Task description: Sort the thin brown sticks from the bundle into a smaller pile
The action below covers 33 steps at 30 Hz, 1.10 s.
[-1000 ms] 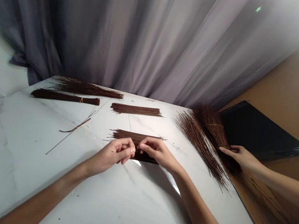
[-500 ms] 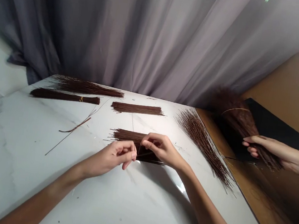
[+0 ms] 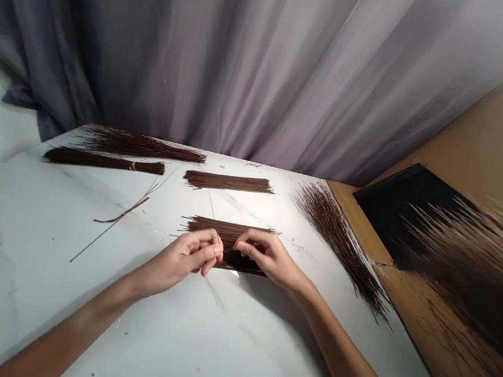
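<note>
My left hand (image 3: 199,252) is closed in a pinch over the near bundle of thin brown sticks (image 3: 211,226). Facing it, my right hand (image 3: 269,254) also pinches, thumb against forefinger, above the same bundle's right part. A very thin dark strand shows faintly at the fingertips; its course between the hands is hard to make out. The bundle lies crosswise on the white marble-patterned table (image 3: 162,335), its middle and right side partly hidden by my hands. Just behind it lies a second, evenly trimmed stick bundle (image 3: 229,182).
At the back left are a loose brush-like bundle (image 3: 147,145) and a bundle with a yellow tie (image 3: 100,161). Loose strips (image 3: 121,216) lie before them. Another bundle (image 3: 340,247) slants along the right edge. Beyond it, a blurred large bundle (image 3: 475,256) hangs over the wooden surface.
The co-worker's hand at the right has left view, and the large bundle has swung nearer and lower, its bristles now toward the left. My hands stay pinched, moved slightly left in view.
</note>
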### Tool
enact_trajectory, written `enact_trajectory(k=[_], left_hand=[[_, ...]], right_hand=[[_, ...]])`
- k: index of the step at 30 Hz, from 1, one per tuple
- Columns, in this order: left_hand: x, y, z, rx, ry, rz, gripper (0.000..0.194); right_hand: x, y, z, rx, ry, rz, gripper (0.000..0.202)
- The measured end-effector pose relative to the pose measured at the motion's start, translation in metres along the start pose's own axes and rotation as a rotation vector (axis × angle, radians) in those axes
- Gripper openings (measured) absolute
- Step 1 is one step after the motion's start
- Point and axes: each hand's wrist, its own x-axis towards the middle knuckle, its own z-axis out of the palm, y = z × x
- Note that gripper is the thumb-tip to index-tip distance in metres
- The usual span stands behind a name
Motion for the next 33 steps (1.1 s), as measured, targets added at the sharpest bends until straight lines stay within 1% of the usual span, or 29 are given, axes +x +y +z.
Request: enact_trajectory(k=[1,2,3,4,5,6,7,8,9,11,14,17,21,25,30,33], left_hand=[[-0.001,-0.001,0.001,0.046,-0.059,-0.022,0.031],[-0.001,-0.003,0.002,0.112,-0.088,-0.042,0.031],[-0.001,-0.006,0.002,0.184,-0.076,-0.058,0.031],[0.0,-0.009,0.002,0.248,-0.018,-0.066,0.031],[0.002,-0.011,0.001,0.285,0.066,-0.058,0.031],[0.003,-0.013,0.0,0.281,0.141,-0.04,0.031],[0.005,-0.013,-0.001,0.243,0.19,-0.017,0.031],[0.006,-0.012,-0.002,0.18,0.213,0.005,0.031],[0.007,-0.011,-0.003,0.105,0.212,0.022,0.032],[0.006,-0.006,-0.005,-0.026,0.178,0.028,0.032],[0.004,-0.001,-0.004,-0.107,0.122,-0.032,0.032],[0.003,-0.002,-0.003,-0.077,0.102,-0.063,0.032],[0.004,-0.006,-0.003,-0.012,0.133,-0.024,0.029],[0.005,-0.002,-0.004,0.016,0.085,-0.057,0.031],[0.005,0.002,-0.006,0.045,0.081,-0.108,0.032],[0.006,-0.002,-0.008,0.049,0.096,-0.126,0.033]], right_hand=[[0.003,-0.004,-0.006,-0.012,0.014,-0.022,0.024],[0.004,-0.009,-0.01,-0.055,0.026,-0.057,0.023],[0.002,-0.014,-0.012,-0.115,0.029,-0.098,0.021],[-0.001,-0.02,-0.011,-0.174,0.021,-0.135,0.02],[-0.006,-0.024,-0.008,-0.217,0.004,-0.159,0.02],[-0.012,-0.026,-0.003,-0.232,-0.027,-0.17,0.021],[-0.017,-0.026,0.003,-0.227,-0.054,-0.164,0.022],[-0.022,-0.024,0.008,-0.216,-0.071,-0.149,0.023],[-0.025,-0.021,0.011,-0.2,-0.075,-0.13,0.022],[-0.026,-0.012,0.012,-0.176,-0.043,-0.083,0.019],[-0.022,-0.005,0.002,-0.173,0.013,-0.024,0.02],[-0.022,-0.009,-0.008,-0.235,0.042,-0.029,0.021],[-0.026,-0.014,-0.014,-0.407,0.056,-0.115,0.02],[-0.027,-0.012,-0.02,-0.514,0.092,-0.152,0.018],[-0.028,-0.014,-0.022,-0.617,0.097,-0.142,0.019],[-0.03,-0.017,-0.021,-0.678,0.15,-0.168,0.016]])
